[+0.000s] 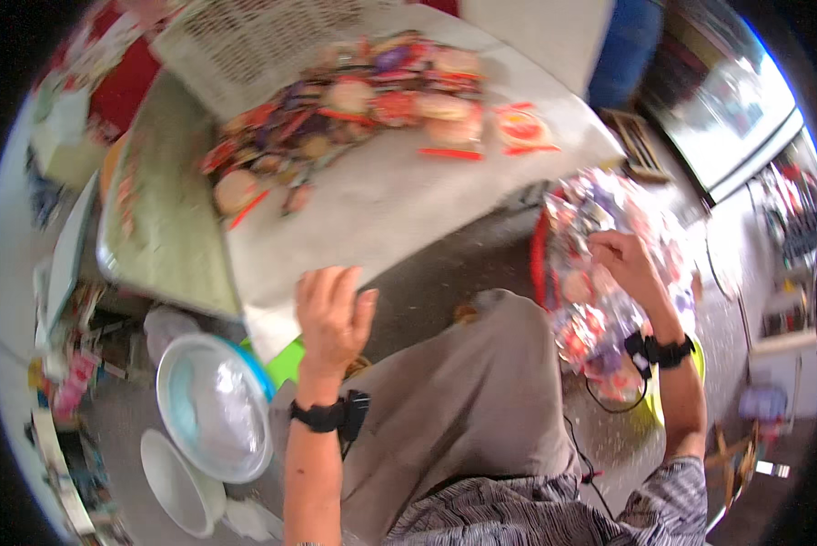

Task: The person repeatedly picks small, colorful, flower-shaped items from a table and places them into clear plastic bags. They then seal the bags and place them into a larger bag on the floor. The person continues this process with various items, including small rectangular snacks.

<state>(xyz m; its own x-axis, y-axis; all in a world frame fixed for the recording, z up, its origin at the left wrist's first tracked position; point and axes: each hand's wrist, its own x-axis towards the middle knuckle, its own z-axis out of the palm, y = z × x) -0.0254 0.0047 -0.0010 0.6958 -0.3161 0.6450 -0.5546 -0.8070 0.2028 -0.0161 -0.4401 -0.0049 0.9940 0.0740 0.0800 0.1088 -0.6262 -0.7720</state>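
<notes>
My left hand [333,321] is over the near edge of a table with a whitish covering [326,225]; its fingers are spread a little and nothing shows in them. To the right, my right hand [623,263] hovers at or over a large heap of plastic-wrapped packets [596,321] in a container beside my leg. Its fingers are curled, and whether they pinch a packet cannot be told. Small wrapped packets [299,123] lie piled across the table. One flat round item in clear wrap with red edges [523,128] lies apart at the pile's right end.
A perforated light plastic crate [265,48] stands behind the pile. On the left are a greenish tabletop [170,205], a blue-and-white basin [265,437] and a white basin [176,484] below it. A dark cable [586,471] runs by my right side. A wooden frame [634,147] stands beyond the table.
</notes>
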